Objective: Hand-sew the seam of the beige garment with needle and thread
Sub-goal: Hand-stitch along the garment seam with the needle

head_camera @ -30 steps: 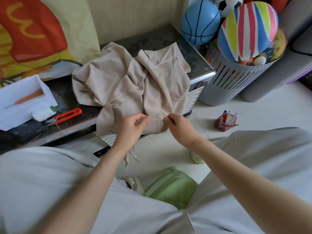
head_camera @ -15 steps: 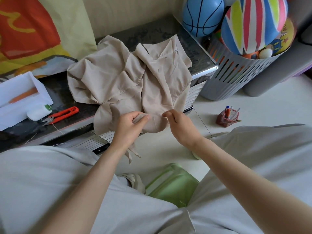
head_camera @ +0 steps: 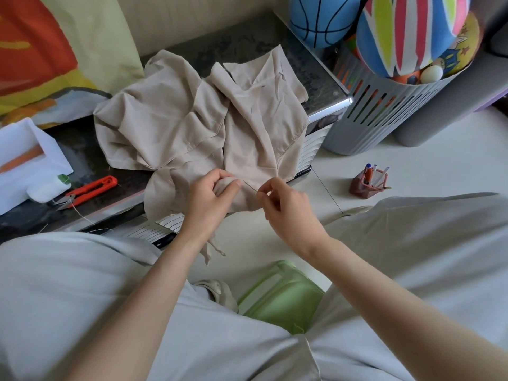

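Crumpled beige cloth garment (head_camera: 192,119) lies on the dark stone-topped low cabinet (head_camera: 316,75) at frame centre, with its lower edge hanging over the front rim.

Left hand (head_camera: 211,199), centre frame, grips a bunched fold of that lower edge, fingers curled round the cloth. Right hand (head_camera: 286,207), just to its right, pinches the thin metal needle (head_camera: 249,187) at its fingertips. The needle slants up-left to the fold at the left thumb. The hands are close but not touching. Thread at the needle is too fine to confirm.

Red-handled thread snips (head_camera: 90,188) lie on the cabinet at left, beside a white plastic bottle with green cap (head_camera: 45,189) and an open white box (head_camera: 52,158). A grey slotted plastic basket (head_camera: 384,116) holding coloured balls stands upper right. A small reddish pen holder (head_camera: 367,185) sits on the pale floor right of centre. A green plastic stool (head_camera: 280,295) is at lower centre.
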